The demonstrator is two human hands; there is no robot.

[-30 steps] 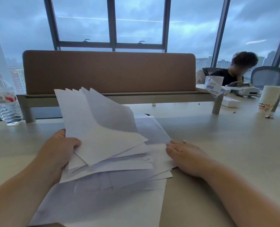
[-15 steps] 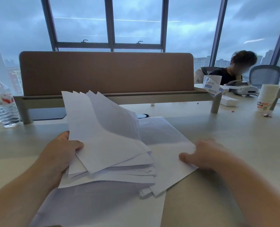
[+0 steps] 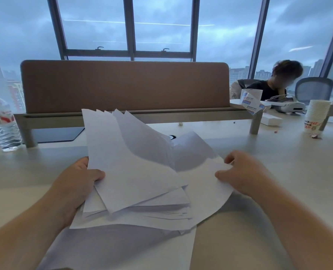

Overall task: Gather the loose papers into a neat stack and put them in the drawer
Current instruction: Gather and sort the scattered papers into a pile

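A fanned bunch of white papers (image 3: 134, 172) stands tilted up from the desk, and my left hand (image 3: 78, 184) grips its left edge with the thumb on top. My right hand (image 3: 239, 172) pinches the right edge of a single sheet (image 3: 206, 184) that curls up off the desk beside the bunch. More sheets (image 3: 123, 246) lie flat under the bunch, close to me. No drawer is in view.
A brown divider panel (image 3: 124, 86) on a grey rail crosses the desk behind the papers. A water bottle (image 3: 2, 123) stands at far left, a stack of paper cups (image 3: 315, 115) at far right. Another person sits behind the right end.
My right hand slid a sheet out to the right, then curled round its edge and lifted it. The bunch in my left hand has tilted slightly higher.
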